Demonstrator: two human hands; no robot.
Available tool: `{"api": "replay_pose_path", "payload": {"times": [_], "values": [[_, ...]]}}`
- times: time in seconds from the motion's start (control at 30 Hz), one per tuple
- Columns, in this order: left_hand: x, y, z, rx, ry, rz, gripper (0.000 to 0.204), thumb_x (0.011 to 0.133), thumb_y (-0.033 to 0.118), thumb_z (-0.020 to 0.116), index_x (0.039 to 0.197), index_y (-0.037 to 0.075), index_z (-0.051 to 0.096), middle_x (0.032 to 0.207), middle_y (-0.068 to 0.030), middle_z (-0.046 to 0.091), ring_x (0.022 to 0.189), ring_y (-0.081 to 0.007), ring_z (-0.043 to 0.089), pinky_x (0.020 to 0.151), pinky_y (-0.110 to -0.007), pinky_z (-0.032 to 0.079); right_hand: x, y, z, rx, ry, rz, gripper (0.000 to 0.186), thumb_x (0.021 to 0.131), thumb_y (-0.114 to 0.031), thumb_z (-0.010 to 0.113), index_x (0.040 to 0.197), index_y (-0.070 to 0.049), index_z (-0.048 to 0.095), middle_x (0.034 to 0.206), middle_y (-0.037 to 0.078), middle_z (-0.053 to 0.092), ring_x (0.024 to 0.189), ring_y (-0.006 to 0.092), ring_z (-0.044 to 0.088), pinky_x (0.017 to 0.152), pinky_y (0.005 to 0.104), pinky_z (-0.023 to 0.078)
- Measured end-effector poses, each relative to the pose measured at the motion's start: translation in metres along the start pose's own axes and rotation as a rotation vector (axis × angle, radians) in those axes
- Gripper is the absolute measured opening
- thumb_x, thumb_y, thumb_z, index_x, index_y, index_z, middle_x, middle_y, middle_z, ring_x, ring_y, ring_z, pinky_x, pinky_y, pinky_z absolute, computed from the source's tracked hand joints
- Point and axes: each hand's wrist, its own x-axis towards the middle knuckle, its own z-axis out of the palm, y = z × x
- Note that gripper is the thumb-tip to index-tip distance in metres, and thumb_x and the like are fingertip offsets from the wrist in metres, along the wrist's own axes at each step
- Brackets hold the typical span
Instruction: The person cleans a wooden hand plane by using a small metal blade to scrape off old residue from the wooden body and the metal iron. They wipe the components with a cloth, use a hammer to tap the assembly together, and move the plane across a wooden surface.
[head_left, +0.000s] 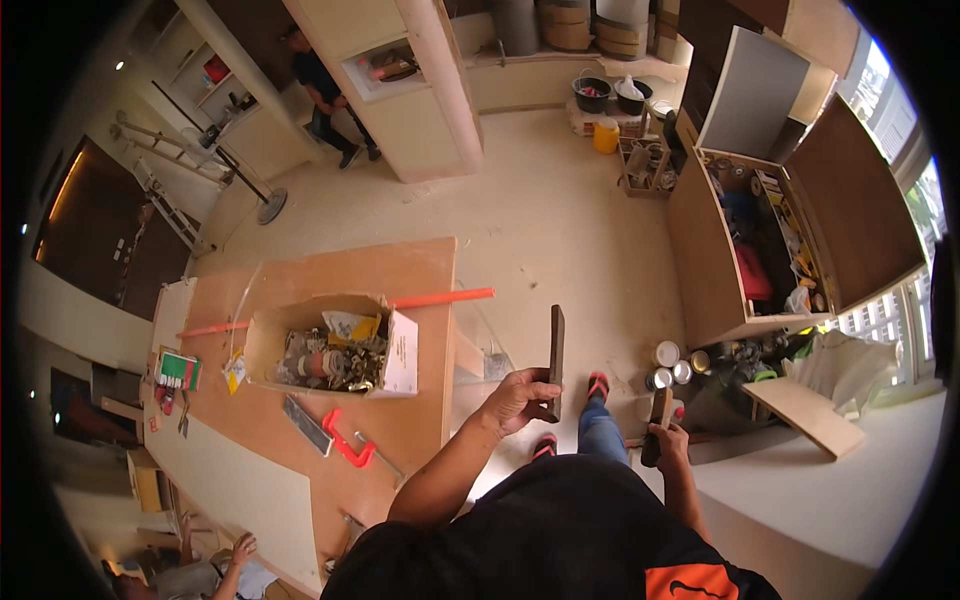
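Note:
My left hand (522,402) is closed around the lower part of a narrow dark strip (557,345), which stands nearly upright in front of my body. Its material is hard to tell. Farther right, my right hand (668,442) grips a short piece with a light brown wooden upper part (661,408) and a dark lower end; its exact kind does not show. Left of my left arm, a red clamp (350,440) lies on the brown worktable (400,265), beside a flat grey blade-like tool (308,425).
On the worktable, a cardboard box (403,355) of metal parts stands by a red tube (440,298). An open wooden chest (705,265) of tools is at right, with several cans (666,353) below. One person (322,85) is at the back, another (200,578) lower left.

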Motion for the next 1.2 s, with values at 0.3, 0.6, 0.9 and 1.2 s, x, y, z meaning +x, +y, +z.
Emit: {"api": "replay_pose_path", "payload": {"times": [0.3,0.6,0.9,1.2], "values": [[0.125,0.075,-0.018,-0.126,0.246,0.056,0.038,0.088,0.015,0.076,0.12,0.001,0.062,0.104,-0.0075,0.067,0.089,-0.0235,0.068,0.077,-0.043,0.058,0.213,-0.14,0.045,-0.064,0.005,0.099,0.026,0.077,-0.009,0.076,0.097,0.008,0.07,0.084,0.012,0.069,0.071,0.022,0.067,0.063,0.0376,0.054],[0.19,0.185,-0.027,-0.263,0.484,0.261,0.035,0.091,0.016,0.074,0.118,-0.002,0.061,0.093,-0.0098,0.066,0.083,-0.0256,0.069,0.074,-0.045,0.058,0.399,-0.285,0.137,-0.702,-0.223,-0.154,0.029,0.069,-0.013,0.077,0.091,0.004,0.072,0.079,0.015,0.071,0.07,0.0271,0.07,0.066,0.0387,0.056],[0.287,0.272,-0.178,-0.505,0.403,0.303,0.029,0.092,0.017,0.074,0.112,-0.001,0.064,0.095,-0.0121,0.069,0.087,-0.0279,0.07,0.077,-0.046,0.057,0.45,-0.34,0.223,-1.631,-0.083,0.012,0.05,0.068,-0.033,0.086,0.105,0.0,0.078,0.104,0.021,0.077,0.103,0.0328,0.075,0.089,0.0418,0.058],[0.382,0.487,-0.256,-0.379,0.391,0.368,0.016,0.095,0.019,0.07,0.097,0.004,0.067,0.088,-0.0071,0.068,0.081,-0.0251,0.068,0.08,-0.048,0.055,0.531,-0.413,0.346,-1.555,-0.112,0.062,0.051,0.068,-0.033,0.086,0.105,0.0,0.078,0.104,0.021,0.077,0.103,0.0326,0.075,0.089,0.0422,0.058]]}}
